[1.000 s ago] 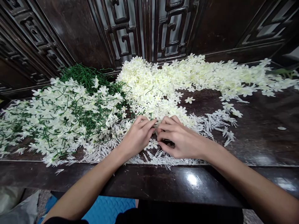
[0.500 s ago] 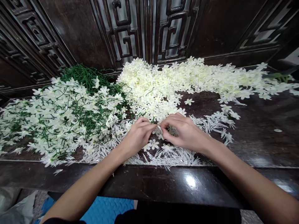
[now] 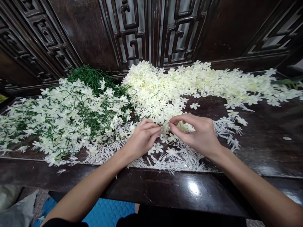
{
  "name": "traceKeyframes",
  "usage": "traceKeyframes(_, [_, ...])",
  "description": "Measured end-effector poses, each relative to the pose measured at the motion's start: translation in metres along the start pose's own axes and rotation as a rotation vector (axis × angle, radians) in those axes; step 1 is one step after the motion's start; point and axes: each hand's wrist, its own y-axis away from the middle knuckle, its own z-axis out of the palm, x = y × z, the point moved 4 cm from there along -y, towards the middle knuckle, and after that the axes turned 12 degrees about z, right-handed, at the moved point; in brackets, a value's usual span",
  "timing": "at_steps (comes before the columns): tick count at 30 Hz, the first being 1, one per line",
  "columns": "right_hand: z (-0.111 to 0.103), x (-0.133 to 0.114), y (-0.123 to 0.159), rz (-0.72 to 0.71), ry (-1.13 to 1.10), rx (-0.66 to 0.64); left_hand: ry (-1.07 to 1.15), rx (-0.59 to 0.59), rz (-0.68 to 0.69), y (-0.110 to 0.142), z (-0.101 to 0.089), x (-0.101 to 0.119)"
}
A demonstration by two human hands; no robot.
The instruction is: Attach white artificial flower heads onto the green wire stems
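Observation:
My left hand (image 3: 143,137) is pinched closed in front of the cream flower pile, its fingertips pointing right. Whatever sits in that pinch is too small to make out. Just to the right, my right hand (image 3: 199,134) has thumb and forefinger brought together, and what they hold, if anything, is hidden. A narrow gap separates the two sets of fingertips. Loose white artificial flowers (image 3: 157,148) and a heap of thin white plastic stalks (image 3: 175,160) lie beneath the hands. Behind them spreads the pile of cream artificial blossoms (image 3: 151,91).
On the left is a large heap of white flowers on green stems (image 3: 66,113), with bare green stems (image 3: 91,77) bunched behind it. The dark wooden bench (image 3: 267,135) backs onto a carved lattice panel (image 3: 132,28). A blue mat (image 3: 111,211) lies below.
My right hand has moved to the right, opening a gap between the two sets of fingertips. My left hand has shifted little. The whole view has swung slightly.

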Motion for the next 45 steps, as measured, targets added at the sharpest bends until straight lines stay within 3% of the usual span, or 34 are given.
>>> traceKeyframes(2, [-0.002, -0.003, 0.000, -0.025, -0.039, 0.022, -0.003, 0.099, -0.031, 0.000, -0.005, -0.002])
traceKeyframes(4, [-0.002, -0.005, 0.000, -0.046, -0.065, 0.021, -0.013, 0.123, -0.053, -0.001, -0.008, -0.002])
traceKeyframes(10, [0.004, -0.003, 0.000, -0.062, -0.019, -0.019, -0.050, -0.105, -0.013, -0.002, 0.003, 0.003])
traceKeyframes(15, [0.004, 0.001, -0.001, -0.082, 0.041, 0.017, -0.087, -0.134, -0.047, 0.002, 0.005, 0.000])
traceKeyframes(26, [0.021, 0.002, 0.009, -0.187, 0.114, -0.163, -0.133, 0.213, -0.145, -0.001, -0.012, -0.005])
traceKeyframes(32, [0.031, 0.002, 0.013, -0.247, 0.231, -0.173, 0.016, 0.301, -0.204, -0.001, -0.013, -0.006])
traceKeyframes(36, [0.030, 0.003, 0.013, -0.232, 0.189, -0.119, 0.103, 0.312, -0.177, -0.001, -0.012, -0.005])
traceKeyframes(42, [0.015, -0.005, 0.007, -0.179, -0.024, 0.092, 0.118, 0.247, -0.128, -0.001, -0.009, -0.006])
traceKeyframes(45, [0.011, -0.008, 0.006, -0.119, -0.165, 0.100, 0.202, 0.254, -0.103, -0.002, -0.010, -0.004])
